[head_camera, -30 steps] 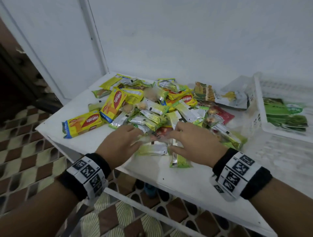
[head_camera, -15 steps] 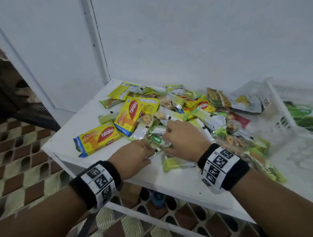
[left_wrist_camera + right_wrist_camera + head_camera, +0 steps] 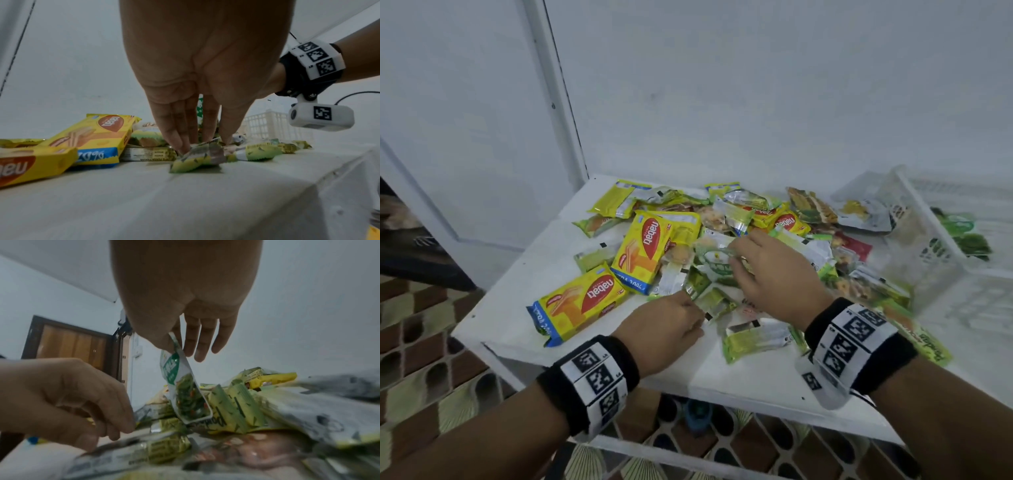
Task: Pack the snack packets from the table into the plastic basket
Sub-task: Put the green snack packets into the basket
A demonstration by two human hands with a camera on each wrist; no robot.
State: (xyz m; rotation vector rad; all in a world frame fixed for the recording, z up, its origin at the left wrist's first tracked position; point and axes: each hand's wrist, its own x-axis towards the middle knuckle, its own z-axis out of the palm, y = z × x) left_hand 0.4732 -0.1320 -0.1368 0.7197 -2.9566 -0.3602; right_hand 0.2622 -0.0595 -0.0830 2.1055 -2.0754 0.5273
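Your right hand pinches a sachet by its corner, so it may slip; your left fingers pinch a green packet.

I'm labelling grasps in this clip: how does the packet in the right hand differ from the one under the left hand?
The white-and-green packet is pinched by its top edge in the right hand and hangs lifted above the pile; the small yellow-green packet lies on the table with the left hand gripping it from above. The first is flat, the second crumpled. Both are snack packets not yet in the basket.
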